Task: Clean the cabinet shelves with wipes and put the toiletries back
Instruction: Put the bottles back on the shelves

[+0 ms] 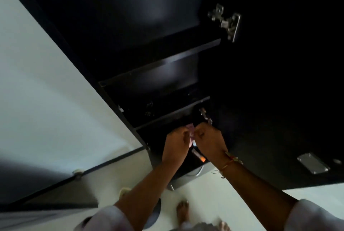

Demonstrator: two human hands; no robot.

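At six o'clock, closest in, a bare foot (182,210) stands on the pale floor (204,193), with a white left sleeve (106,219) at seven o'clock and a white right sleeve (316,215) at five. Both bare forearms reach up and away toward the middle of the view. A thread bracelet (229,162) circles the right wrist.

The left hand (176,142) and the right hand (209,140) meet just below centre, knuckles toward the camera and fingers curled in. Together they pinch a small pink item (190,128), the left hand at its nine o'clock side and the right at its three o'clock side. Blur keeps me from telling whether it is a wipe or a toiletry. The hands hold it at the mouth of the lowest compartment of the dark cabinet (130,25). Directly at six o'clock of the hands, inside that compartment, lies a slim object with an orange end (198,156).

Beyond the hands, at twelve o'clock, the lower shelf (173,113) crosses the cabinet, and the lower hinge (205,116) sits at its right end. Farther up is the upper shelf (162,61), and at one o'clock the upper hinge (226,21). The open door (279,100) fills the three o'clock side and carries a metal plate (312,162) at four. A white wall (46,81) spans nine o'clock.
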